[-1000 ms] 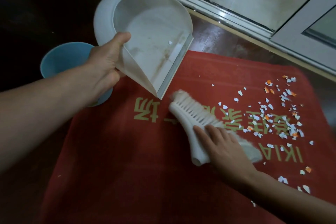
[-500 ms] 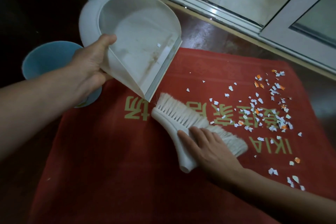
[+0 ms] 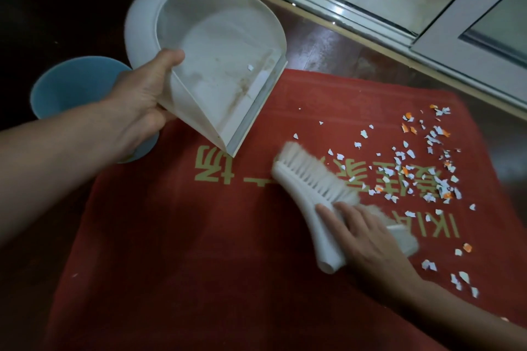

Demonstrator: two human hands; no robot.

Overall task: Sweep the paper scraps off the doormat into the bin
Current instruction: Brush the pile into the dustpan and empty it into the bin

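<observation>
With the left hand [image 3: 137, 100] clamped round the raised dustpan [image 3: 219, 65] and the right hand's [image 3: 368, 239] fingers closed over the brush [image 3: 308, 182], I'd lower the pan's lip flat onto the doormat [image 3: 199, 251] and draw the paper scraps [image 3: 413, 168], strewn at its right end, in with short strokes.

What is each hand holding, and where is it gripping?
The left hand grips the white plastic dustpan by its side wall. The right hand holds the white bristle hand brush by its handle.
</observation>
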